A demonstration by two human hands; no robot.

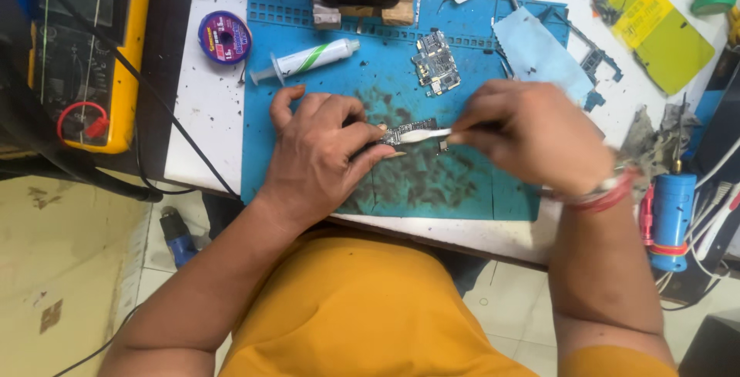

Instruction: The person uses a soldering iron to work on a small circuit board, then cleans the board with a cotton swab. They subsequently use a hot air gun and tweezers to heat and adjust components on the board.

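Small circuit board strip (408, 132) lies mid blue work mat (308, 115), on a dark smudged patch. Left hand (320, 157) pins its left end, fingers curled down & closed on it. Right hand (532, 134) has fingers pinched shut round a white-tipped tool (424, 136), tip touching the board; tool's rear hidden in the grip. Tiny loose part (443, 146) just beside the board. Behind, on the mat: second circuit board (436, 62), white syringe w/ green stripe (308, 59), pale blue cloth (539, 52). Off mat on the white desk (208, 130): purple solder-wick spool (224, 37) to the left, yellow-green sheet (655, 26) far right, blue cylinder tool (672, 219) near right wrist. Yellow multimeter (85, 53) far left, well apart.
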